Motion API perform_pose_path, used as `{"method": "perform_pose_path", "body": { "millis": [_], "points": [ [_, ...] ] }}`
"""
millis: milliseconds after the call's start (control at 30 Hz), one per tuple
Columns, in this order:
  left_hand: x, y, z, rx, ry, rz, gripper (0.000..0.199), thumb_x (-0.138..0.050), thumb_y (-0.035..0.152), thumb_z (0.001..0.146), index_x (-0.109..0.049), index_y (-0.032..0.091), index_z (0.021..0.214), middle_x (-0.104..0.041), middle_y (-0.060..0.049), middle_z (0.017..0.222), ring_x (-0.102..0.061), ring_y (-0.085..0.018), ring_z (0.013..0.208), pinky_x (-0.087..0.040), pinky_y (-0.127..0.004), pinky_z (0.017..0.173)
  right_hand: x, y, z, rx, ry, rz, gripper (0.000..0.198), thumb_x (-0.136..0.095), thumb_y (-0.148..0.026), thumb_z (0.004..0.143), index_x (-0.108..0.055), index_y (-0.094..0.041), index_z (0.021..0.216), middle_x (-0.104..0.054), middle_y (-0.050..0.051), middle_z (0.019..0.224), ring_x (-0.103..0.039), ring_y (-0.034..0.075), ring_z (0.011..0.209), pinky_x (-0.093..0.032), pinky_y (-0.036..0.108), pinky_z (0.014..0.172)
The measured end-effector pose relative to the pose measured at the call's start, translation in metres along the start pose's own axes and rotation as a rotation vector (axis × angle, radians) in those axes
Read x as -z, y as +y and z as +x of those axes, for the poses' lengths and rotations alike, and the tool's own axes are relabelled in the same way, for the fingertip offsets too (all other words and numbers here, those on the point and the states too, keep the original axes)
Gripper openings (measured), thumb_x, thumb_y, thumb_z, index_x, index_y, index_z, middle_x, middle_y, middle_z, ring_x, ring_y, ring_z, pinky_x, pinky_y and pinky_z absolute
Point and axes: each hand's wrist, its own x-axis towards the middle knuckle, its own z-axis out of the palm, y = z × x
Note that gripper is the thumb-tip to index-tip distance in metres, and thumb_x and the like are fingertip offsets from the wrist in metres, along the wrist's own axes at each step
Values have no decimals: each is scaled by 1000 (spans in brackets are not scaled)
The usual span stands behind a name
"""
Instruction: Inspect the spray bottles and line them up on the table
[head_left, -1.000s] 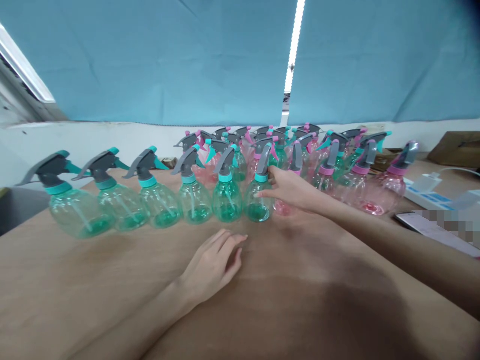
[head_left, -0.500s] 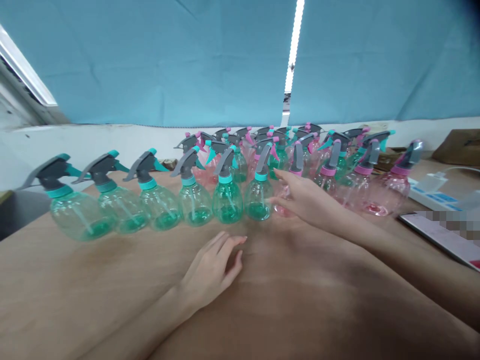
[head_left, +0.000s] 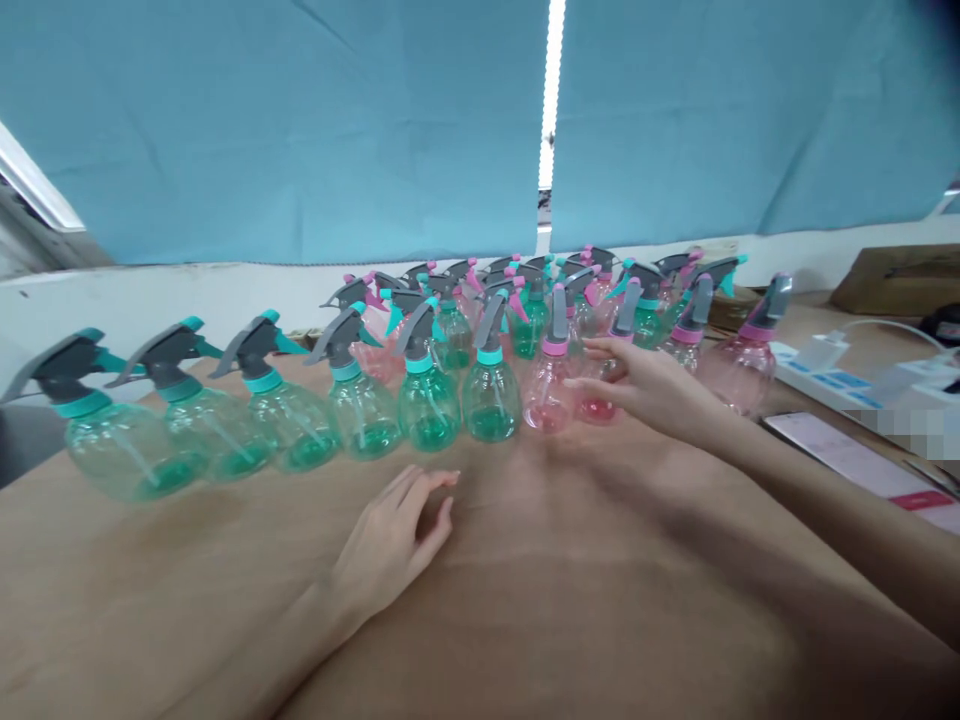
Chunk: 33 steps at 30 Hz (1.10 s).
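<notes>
Hovering — right hand; bottles alongside

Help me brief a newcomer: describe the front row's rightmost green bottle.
On the brown table, find the front row of spray bottles. From the left, take the last green bottle. Unlike the row's other greens, it stands beside a pink bottle.

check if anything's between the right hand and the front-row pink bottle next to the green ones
Nothing visible stands between the right hand and that pink bottle; the fingers end near its right side, contact unclear. A second pink bottle shows behind the hand.
</notes>
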Motion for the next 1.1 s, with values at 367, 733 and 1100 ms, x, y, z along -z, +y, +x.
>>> {"method": "perform_pose_path", "body": {
  "millis": [367, 733, 1100],
  "points": [
    [1, 2, 0, 34, 3, -4, 16, -48, 19, 92, -54, 23, 106, -71, -2, 97, -71, -18, 81, -57, -31, 73, -32, -9, 27, -39, -3, -45, 42, -58, -51, 84, -57, -17, 110, -68, 16, 111, -65, 37, 99, -51, 45, 74],
    [-1, 9, 8, 111, -2, -104, 13, -50, 22, 90, -56, 24, 102, -72, -2, 95, -71, -18, 76, -57, -31, 68, -17, -19, -2, -27, -71, -144, 36, -51, -53, 86, -53, -20, 100, -66, 13, 107, -65, 35, 94, -48, 41, 67],
    [-5, 68, 58, 194, -6, -372, 36, -60, 35, 87, -48, 22, 119, -61, -10, 125, -62, -25, 112, -54, -45, 92, -7, -31, -69, 235, 33, -185, 45, -50, -65, 86, -52, -22, 99, -66, 8, 91, -65, 28, 79, -46, 36, 60]
  ]
}}
